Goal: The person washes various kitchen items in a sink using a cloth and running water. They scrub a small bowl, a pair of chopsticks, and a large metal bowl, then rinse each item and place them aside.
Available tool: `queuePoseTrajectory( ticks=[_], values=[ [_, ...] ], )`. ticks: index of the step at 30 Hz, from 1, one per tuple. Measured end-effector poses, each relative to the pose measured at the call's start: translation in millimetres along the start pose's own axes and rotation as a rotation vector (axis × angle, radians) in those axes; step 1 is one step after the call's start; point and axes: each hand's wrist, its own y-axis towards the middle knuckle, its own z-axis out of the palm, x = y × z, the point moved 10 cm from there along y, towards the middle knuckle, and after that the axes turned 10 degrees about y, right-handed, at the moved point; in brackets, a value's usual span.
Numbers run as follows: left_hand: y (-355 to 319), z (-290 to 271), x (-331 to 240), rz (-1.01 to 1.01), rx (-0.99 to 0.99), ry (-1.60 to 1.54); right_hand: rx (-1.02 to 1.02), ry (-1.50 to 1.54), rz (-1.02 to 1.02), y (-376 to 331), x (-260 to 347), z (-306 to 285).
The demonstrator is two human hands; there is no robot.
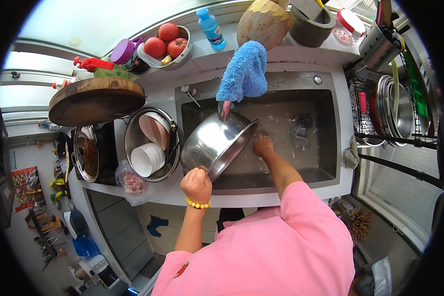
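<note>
A large shiny metal bowl [208, 140] is tilted on its side over the left part of the sink [301, 180], its mouth facing right and down. My left hand [196, 185], with a yellow beaded bracelet at the wrist, is closed on the bowl's near rim. Inside the sink, close to the bowl's far rim, my right hand [263, 145] reaches down at the cloudy water; its fingers are blurred and partly hidden. A fluffy blue cloth [243, 71] hangs over the faucet [225, 109] just behind the bowl.
Left of the sink stand a metal basin with white bowls [148, 159], a bag of meat [132, 183] and a round wooden board [96, 101]. Tomatoes [155, 48], a blue bottle [210, 30] and a stone mortar [311, 29] line the ledge. A dish rack [375, 136] is at right.
</note>
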Motion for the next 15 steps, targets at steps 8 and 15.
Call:
queuePoseTrajectory(
  ticks=[8,15],
  values=[
    [-0.5,1.8,1.5,-0.002,0.008,-0.001,0.003,0.014,0.096,11.0,-8.0,2.0],
    [-3.2,3.9,6.5,-0.014,0.042,0.062,0.155,0.025,0.024,2.6,0.6,1.8]
  ],
)
